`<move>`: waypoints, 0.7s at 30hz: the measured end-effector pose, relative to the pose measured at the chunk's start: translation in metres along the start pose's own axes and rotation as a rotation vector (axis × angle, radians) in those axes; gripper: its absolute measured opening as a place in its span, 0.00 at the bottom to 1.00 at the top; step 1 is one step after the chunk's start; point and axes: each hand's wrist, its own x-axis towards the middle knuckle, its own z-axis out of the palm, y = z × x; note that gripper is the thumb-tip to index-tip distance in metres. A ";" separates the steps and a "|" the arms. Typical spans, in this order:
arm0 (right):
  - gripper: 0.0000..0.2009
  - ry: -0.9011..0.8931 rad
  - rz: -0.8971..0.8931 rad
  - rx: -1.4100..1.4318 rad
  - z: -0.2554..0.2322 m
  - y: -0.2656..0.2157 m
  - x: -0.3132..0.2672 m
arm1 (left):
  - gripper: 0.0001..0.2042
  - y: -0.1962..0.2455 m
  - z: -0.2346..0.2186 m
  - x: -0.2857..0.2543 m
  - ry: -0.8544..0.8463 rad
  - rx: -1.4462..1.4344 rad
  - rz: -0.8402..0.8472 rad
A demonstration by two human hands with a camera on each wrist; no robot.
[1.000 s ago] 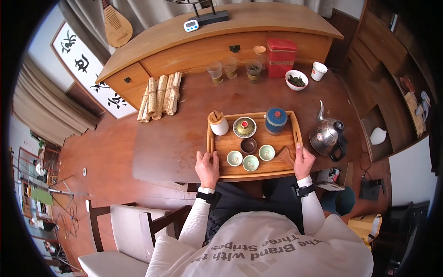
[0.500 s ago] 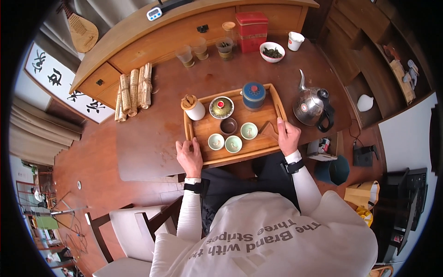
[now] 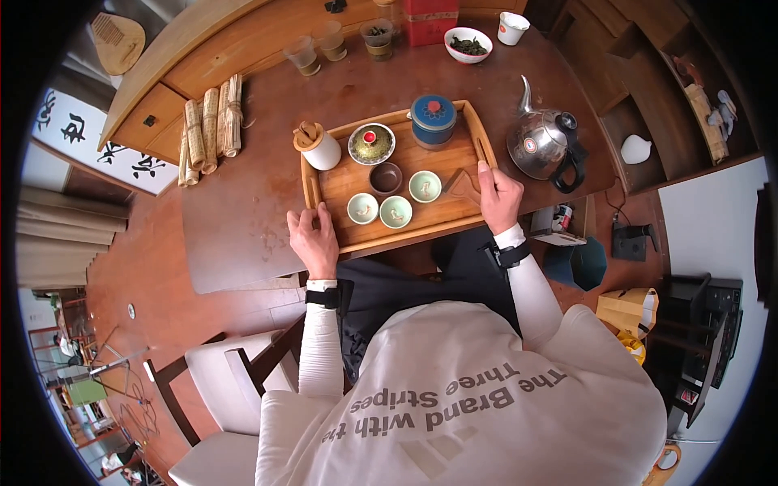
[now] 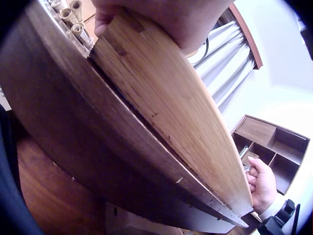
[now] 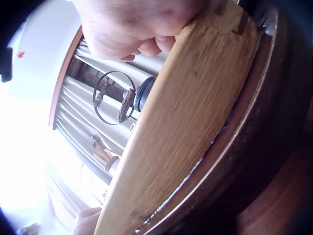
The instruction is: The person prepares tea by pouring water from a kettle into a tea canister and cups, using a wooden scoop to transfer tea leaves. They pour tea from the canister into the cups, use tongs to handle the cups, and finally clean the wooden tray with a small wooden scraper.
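A wooden tea tray (image 3: 348,180) lies along the front of the dark table. My left hand (image 3: 314,241) grips its left end and my right hand (image 3: 500,198) its right end, fingers curled at both. The tray carries a white tool holder (image 3: 322,151) with wooden tools, a lidded bowl (image 3: 371,144), a blue lidded jar (image 3: 433,117), a dark cup (image 3: 386,178), three pale green cups (image 3: 362,208) and a brown wooden piece (image 3: 462,188) by the right hand. Both wrist views show the tray's front wall (image 4: 166,98) close over the table edge.
A steel kettle (image 3: 539,150) stands right of the tray. Rolled bamboo scrolls (image 3: 211,125) lie at the left. Behind are glasses (image 3: 332,40), a bowl of leaves (image 3: 468,46), a white cup (image 3: 511,28) and a red box (image 3: 429,20). A chair (image 3: 231,381) stands at the left.
The head view has tilted down and shifted, so the table's things sit higher and further left in it. Both hands keep their grip on the tray, whose items keep their arrangement.
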 end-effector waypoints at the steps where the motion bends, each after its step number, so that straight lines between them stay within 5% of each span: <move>1: 0.22 -0.003 -0.004 0.000 0.000 -0.001 0.000 | 0.12 -0.002 0.001 0.000 0.005 0.020 0.013; 21: 0.19 -0.032 -0.009 -0.018 -0.001 -0.004 -0.001 | 0.12 -0.002 0.000 -0.002 -0.007 0.036 0.006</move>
